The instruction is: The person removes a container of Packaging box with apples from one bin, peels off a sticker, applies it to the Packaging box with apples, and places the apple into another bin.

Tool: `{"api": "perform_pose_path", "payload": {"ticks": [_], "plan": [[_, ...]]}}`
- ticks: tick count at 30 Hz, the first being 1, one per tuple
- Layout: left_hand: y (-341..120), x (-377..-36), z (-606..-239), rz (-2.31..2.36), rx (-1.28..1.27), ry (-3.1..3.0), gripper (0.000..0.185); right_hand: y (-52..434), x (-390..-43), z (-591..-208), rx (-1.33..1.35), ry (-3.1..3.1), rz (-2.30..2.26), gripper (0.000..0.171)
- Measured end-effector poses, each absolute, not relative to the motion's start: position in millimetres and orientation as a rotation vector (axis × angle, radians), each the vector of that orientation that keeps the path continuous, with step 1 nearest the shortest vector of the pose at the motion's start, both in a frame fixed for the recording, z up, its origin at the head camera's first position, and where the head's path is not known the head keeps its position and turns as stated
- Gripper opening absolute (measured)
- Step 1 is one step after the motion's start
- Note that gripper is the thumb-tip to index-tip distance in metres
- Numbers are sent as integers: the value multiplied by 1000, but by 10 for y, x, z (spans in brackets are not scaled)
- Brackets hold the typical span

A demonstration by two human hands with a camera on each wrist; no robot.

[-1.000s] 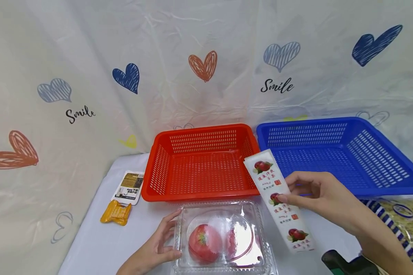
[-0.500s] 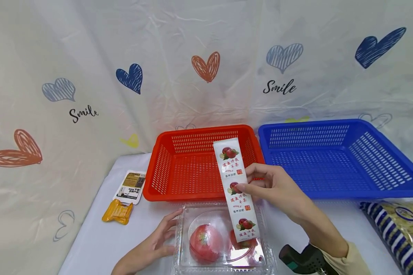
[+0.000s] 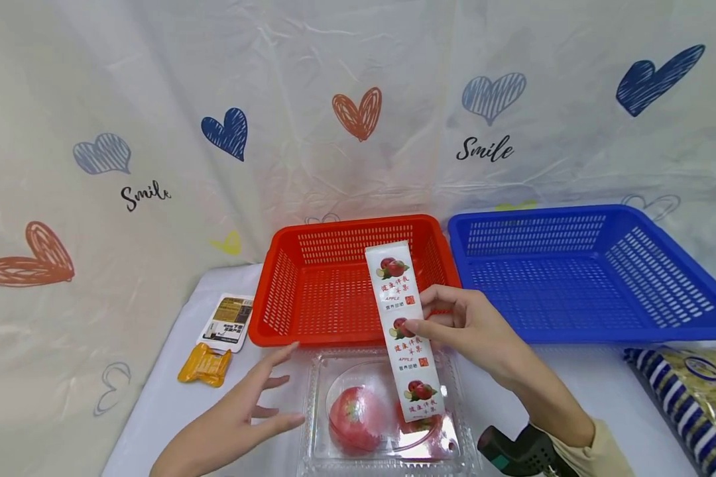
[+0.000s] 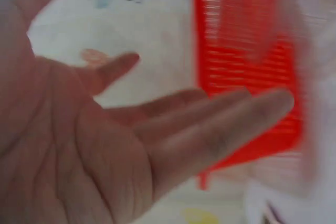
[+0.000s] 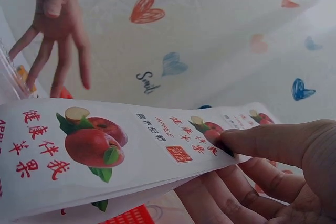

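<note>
I note the long white paper label strip printed with red apples (image 3: 404, 331) pinched at mid-length by my right hand (image 3: 471, 328), thumb on its face, fingers curled behind. Its long axis runs steeply, top end over the red perforated plastic basket (image 3: 280, 291), lower end over the clear plastic clamshell box (image 3: 316, 411) holding a red apple (image 3: 355, 421). My left hand (image 3: 238, 414) hovers beside the box, fingers spread, holding nothing. White tabletop (image 3: 155, 411); heart-printed backdrop sheet (image 3: 155, 99).

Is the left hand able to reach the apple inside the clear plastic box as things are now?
Probably not directly. The left hand is open beside the clear box, but the lid looks closed over the apple, and the right hand holds the paper label above it.
</note>
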State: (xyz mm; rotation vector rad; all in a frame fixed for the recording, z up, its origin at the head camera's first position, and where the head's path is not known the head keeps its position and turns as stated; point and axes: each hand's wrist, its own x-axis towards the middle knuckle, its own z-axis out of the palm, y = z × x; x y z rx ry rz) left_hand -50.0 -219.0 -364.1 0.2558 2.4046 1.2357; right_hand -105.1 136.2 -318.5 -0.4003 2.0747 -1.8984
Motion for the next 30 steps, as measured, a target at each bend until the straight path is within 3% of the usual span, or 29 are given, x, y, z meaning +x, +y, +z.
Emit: {"api": "perform_pose_path", "payload": {"ticks": [6,12,19,30], "plan": [[-1920,-596,-3298,1454,439,2698,70,1338,-1031,-3155,-438,2087,-1923,31],[-1525,-668,-3197,1765,703,2566,57,1252,-955,-3134,-465,2055,-2008,28],[-1237,-632,-3171,1935,619,2434,51,1144,-866,-3166,-532,1983,-2098,25],[-1089,-660,-3193,2123,506,2365,27,1043,-864,-3234,-620,2032,-2046,23]]}}
